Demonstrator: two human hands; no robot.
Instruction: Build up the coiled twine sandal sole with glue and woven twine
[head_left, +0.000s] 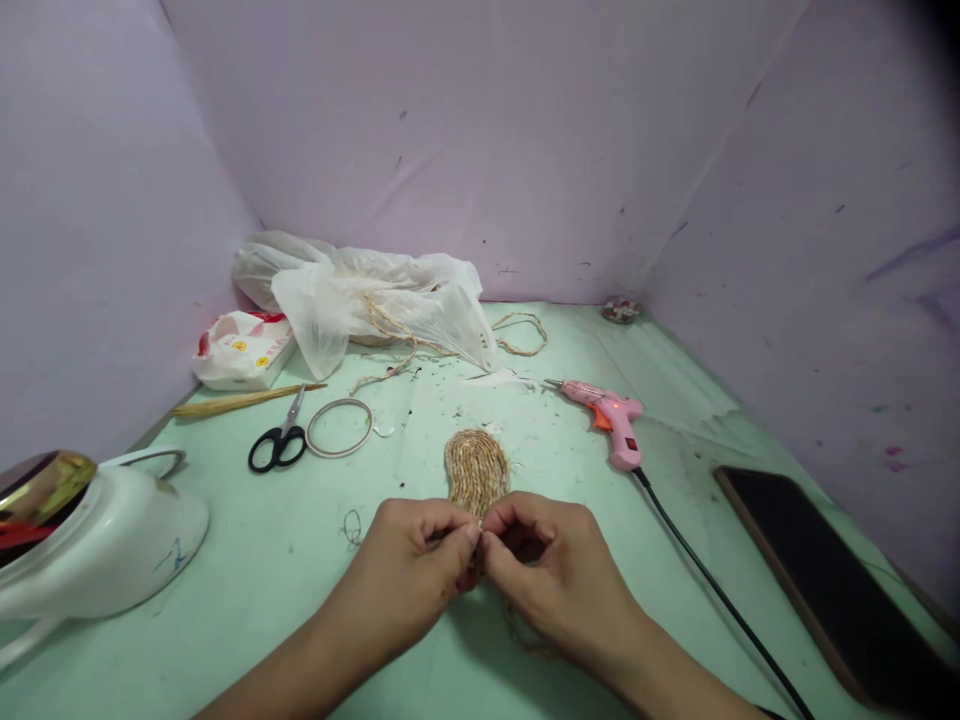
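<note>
A woven straw-coloured sole-shaped piece (477,468), made of coiled rows of twisted cord, points away from me at the middle of the table. Its near end is pinched between my left hand (420,555) and my right hand (551,560). Thumbs and forefingers of both hands meet there, fingertips nearly touching. My fingers cover the near part of the piece. A loose strand of cord (517,632) hangs below my right hand, partly hidden by it.
A pink glue gun (616,420) lies right, its black cable running toward me beside a phone (825,580). At left are black-handled scissors (279,445), a ring (309,430), a straw bundle (225,405) and a white container (135,540). Plastic bags (405,290) lie behind.
</note>
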